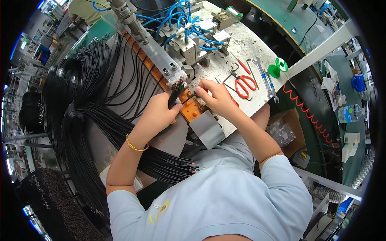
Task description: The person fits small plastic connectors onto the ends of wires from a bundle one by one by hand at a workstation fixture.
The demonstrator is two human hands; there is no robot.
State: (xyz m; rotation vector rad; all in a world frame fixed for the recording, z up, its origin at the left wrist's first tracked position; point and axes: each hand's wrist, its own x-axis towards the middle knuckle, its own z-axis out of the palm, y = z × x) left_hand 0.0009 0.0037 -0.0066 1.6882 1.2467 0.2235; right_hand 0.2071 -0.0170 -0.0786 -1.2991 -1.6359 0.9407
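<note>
My left hand [159, 109] is closed round a short bunch of black cables [175, 93], whose stripped ends with fine coloured wires point up and away from me. My right hand [217, 97] pinches a thin black cable at the near end of the machine's rail, with thumb and forefinger together. Between and under the hands lies an orange block [192, 109] on the rail, with a grey metal plate [207, 129] at its near end. Under my left forearm passes a thick bundle of black cables [161, 166], its reddish tips near my lap.
A large heap of black cables [86, 76] hangs at the left. Beyond my hands stands a machine with blue air hoses [177, 18]. Red-handled pliers [243, 85], wrenches [265, 78] and a green spool [277, 68] lie at the right. A cardboard box [287, 130] sits lower right.
</note>
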